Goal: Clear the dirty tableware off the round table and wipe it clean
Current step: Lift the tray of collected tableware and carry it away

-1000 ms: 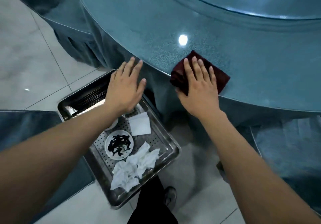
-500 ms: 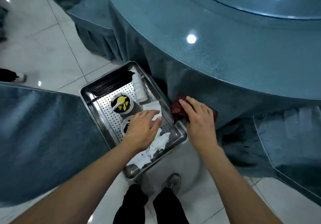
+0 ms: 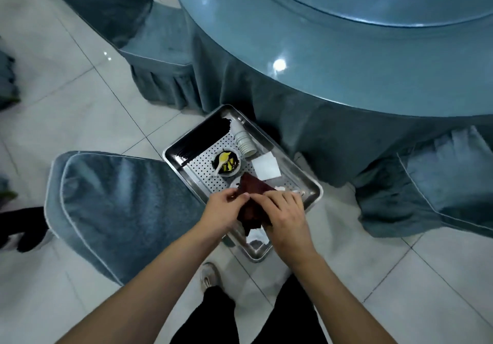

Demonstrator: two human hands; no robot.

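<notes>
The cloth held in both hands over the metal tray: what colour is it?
Dark red, maroon; the folded wiping cloth shows plainly in the head view.

Both forearms are bare from the lower edge of the view up to the wrists — no sleeve, cuff, watch or band shows on either. The left hand (image 3: 222, 211) and the right hand (image 3: 286, 217) are bare too, without gloves or rings that can be made out. Below them, the person wears black trousers (image 3: 213, 317), one dark leg to each side of a strip of pale floor. A single shoe (image 3: 209, 275) shows at the left leg — grey and rounded at the toe, its details too blurred to tell.
</notes>
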